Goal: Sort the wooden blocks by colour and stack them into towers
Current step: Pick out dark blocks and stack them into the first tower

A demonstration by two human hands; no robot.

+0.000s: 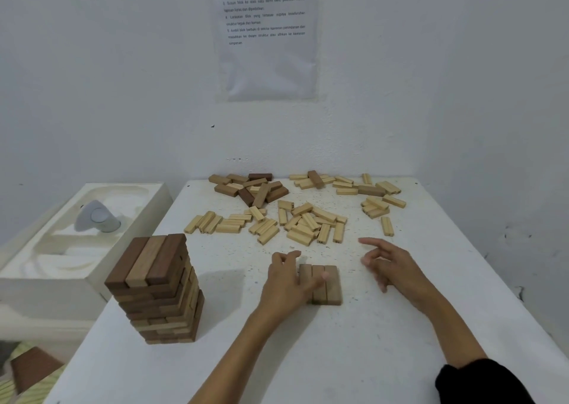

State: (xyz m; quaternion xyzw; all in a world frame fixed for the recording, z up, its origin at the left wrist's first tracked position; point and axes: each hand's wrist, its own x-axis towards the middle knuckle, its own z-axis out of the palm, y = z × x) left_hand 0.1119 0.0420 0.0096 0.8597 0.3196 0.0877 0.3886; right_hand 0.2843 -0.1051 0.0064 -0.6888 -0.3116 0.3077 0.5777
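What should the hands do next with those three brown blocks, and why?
Probably the right hand should fetch a brown block from the dark pile and lay it crosswise on the three-block row. That row is one layer, the left hand rests on it, and the right holds nothing.

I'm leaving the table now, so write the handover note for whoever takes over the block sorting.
Left hand: open, fingers and thumb resting on a row of three brown blocks laid flat side by side on the table.
Right hand: open and empty, above the table just right of the row.
Done: one tower of brown blocks stands at the left. The row looks like the base of a second.
Left: the brown pile at the far left and the light blocks across the middle and far right lie loose, unstacked.
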